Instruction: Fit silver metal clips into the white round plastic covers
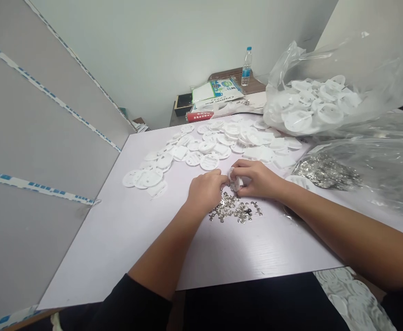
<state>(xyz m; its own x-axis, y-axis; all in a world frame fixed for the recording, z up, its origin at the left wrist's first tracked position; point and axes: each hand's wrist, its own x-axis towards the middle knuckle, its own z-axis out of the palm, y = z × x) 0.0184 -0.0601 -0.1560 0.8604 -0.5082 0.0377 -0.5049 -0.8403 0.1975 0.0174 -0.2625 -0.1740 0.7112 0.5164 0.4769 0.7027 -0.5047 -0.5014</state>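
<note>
A round white plastic piece [235, 180] is held on edge between the thumb and fingers of my right hand [256, 178]. My left hand [206, 189] is closed against the left side of that piece; its fingertips are partly hidden, and whether they pinch a small part cannot be made out. Just below both hands lies a loose pile of small silvery metal parts [227, 206]. Beyond the hands, many round white plastic pieces [208, 146] spread across the white table [118, 239], some overlapping at the left.
A clear bag of white pieces [321, 103] stands at the back right. In front of it lies a bag of metal parts [328, 172]. A water bottle [246, 69], a red package [200, 116] and a black box [183, 105] are behind. A grey partition [42, 124] borders the left.
</note>
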